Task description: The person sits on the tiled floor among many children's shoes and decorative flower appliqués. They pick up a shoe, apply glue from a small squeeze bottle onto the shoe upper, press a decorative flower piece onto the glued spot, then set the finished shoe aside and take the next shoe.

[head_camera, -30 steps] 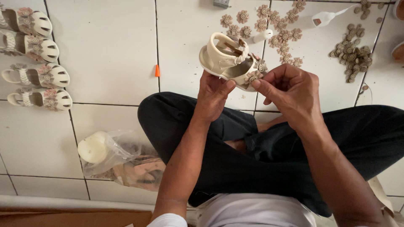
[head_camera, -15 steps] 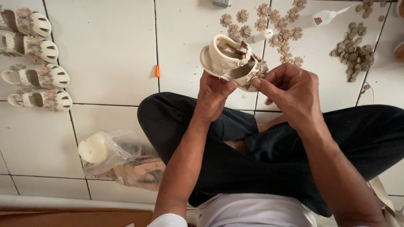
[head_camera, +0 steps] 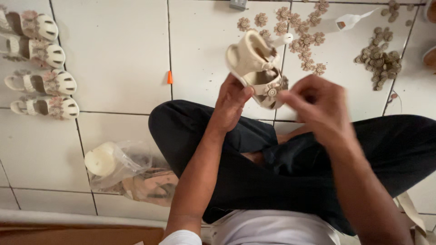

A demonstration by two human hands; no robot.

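Observation:
I sit cross-legged on a white tiled floor. My left hand [head_camera: 232,100] grips a small cream sandal [head_camera: 251,62] from below, held up over my knees. A beige flower ornament [head_camera: 272,91] sits on the sandal's front strap. My right hand [head_camera: 316,105] is just right of the sandal, slightly blurred, fingers curled, fingertips close to the flower; I cannot tell whether it pinches anything.
Loose beige flower ornaments [head_camera: 299,31] lie scattered on the tiles beyond the sandal, with a denser pile [head_camera: 380,61] at right. A white glue bottle [head_camera: 349,21] lies near them. Several finished sandals [head_camera: 45,81] line the left. A plastic bag with sandals [head_camera: 129,174] lies by my left knee.
My right hand has drawn back a little from the sandal's strap toward the right. The sandal stays held up in my left hand, tilted slightly.

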